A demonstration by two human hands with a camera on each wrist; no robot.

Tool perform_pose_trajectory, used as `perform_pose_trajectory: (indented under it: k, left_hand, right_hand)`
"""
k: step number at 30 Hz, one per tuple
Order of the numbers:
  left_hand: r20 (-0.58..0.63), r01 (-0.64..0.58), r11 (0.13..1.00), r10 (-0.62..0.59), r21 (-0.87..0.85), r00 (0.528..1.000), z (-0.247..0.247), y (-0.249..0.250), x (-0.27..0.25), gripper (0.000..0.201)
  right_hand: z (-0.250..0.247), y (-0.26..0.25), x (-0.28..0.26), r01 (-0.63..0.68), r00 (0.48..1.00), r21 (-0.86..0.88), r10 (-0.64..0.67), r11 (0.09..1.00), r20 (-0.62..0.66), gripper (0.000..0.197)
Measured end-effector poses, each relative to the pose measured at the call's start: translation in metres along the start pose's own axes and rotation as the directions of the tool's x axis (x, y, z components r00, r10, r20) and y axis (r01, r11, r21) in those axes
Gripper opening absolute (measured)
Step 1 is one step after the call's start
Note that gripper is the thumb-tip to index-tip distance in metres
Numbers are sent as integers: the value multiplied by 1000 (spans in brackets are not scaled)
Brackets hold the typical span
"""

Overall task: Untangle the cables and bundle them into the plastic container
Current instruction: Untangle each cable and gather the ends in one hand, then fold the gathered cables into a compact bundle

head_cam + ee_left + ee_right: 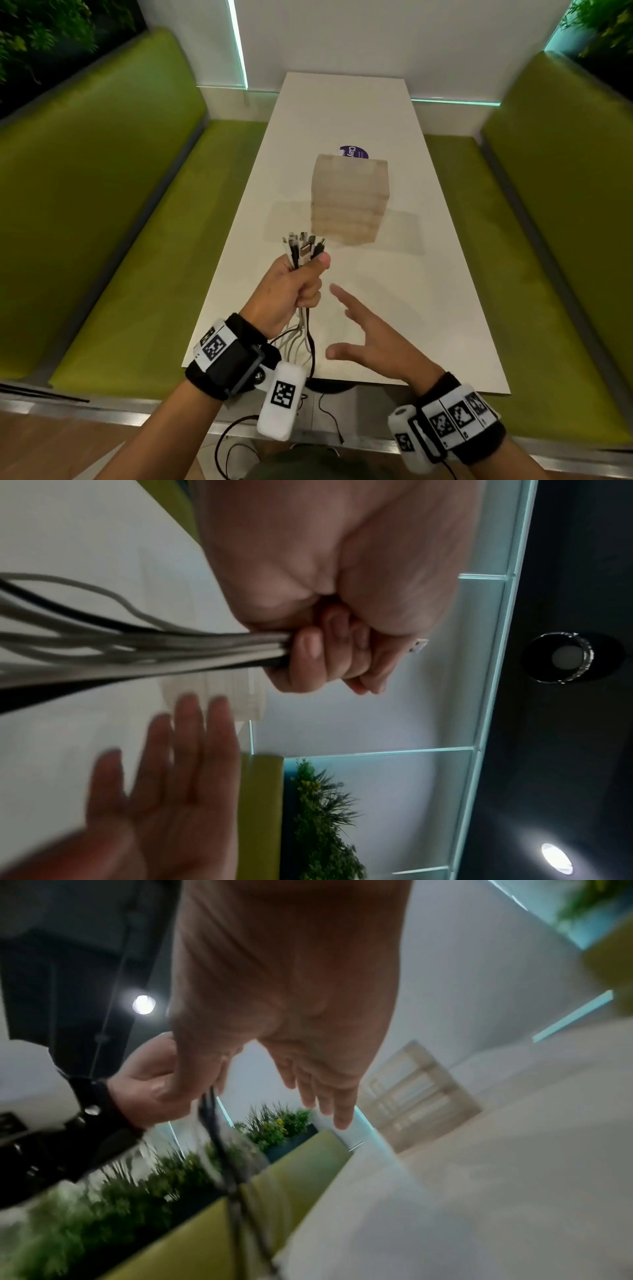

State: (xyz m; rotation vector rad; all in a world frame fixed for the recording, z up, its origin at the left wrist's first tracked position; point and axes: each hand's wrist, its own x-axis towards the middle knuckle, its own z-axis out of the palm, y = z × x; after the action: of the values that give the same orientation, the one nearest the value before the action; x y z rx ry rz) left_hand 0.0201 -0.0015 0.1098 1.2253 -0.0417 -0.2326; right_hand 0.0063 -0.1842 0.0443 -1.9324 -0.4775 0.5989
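Our left hand [294, 287] was fisted around the cable bundle [302, 247], right hand [371, 337] spread and empty. We figured: comb the dangling tails straight, then coil for the plastic container [350, 198].

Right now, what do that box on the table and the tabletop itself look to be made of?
The box looks like clear or frosted plastic: you can see through its ribbed walls to the purple label behind. The table looks like smooth white laminate with a slight sheen, though that's a guess. The cables seem plastic-coated, with metal plugs.
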Motion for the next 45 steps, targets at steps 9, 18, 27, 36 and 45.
perform_pose_trajectory:
  k: [9,18,27,36,45]
  left_hand:
    - [180,32,990,-7,-135,984,22,18,17,106]
    - [4,-62,998,62,9,998,37,6,26,68]
    - [-129,-81,989,65,-124,990,43,7,35,51]
    - [7,-15,996,14,84,1000,22,-19,35,85]
    - [172,-49,945,-8,324,985,3,-24,23,41]
  right_hand:
    - [-21,-59,16,312,947,402,-249,861,-203,75]
    - [-39,-87,33,270,909,252,-160,929,-384,19]
    - [-34,-84,57,197,844,-99,-220,975,-490,7]
    - [-43,-91,49,214,908,177,-129,961,-399,19]
    - [-39,-76,44,256,899,279,-122,926,-421,17]
